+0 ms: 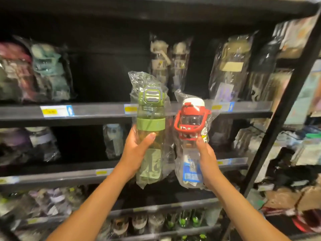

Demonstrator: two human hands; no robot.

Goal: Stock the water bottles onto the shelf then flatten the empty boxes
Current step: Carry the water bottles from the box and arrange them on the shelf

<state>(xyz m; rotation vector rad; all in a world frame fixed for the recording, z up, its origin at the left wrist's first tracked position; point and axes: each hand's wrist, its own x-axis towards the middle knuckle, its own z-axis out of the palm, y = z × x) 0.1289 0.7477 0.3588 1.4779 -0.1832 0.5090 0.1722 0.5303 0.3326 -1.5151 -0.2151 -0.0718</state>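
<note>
Head view | stocking | left hand (137, 153) is curled round green plastic bottle (150, 122), right hand (207, 159) round red-strapped clear bottle (191, 122) | placement on black shelf (97, 119) is required next

Two forearms bare up to frame edge; left hand (137, 153), right hand (208, 160) bare; thumbnails short, plain.
</note>
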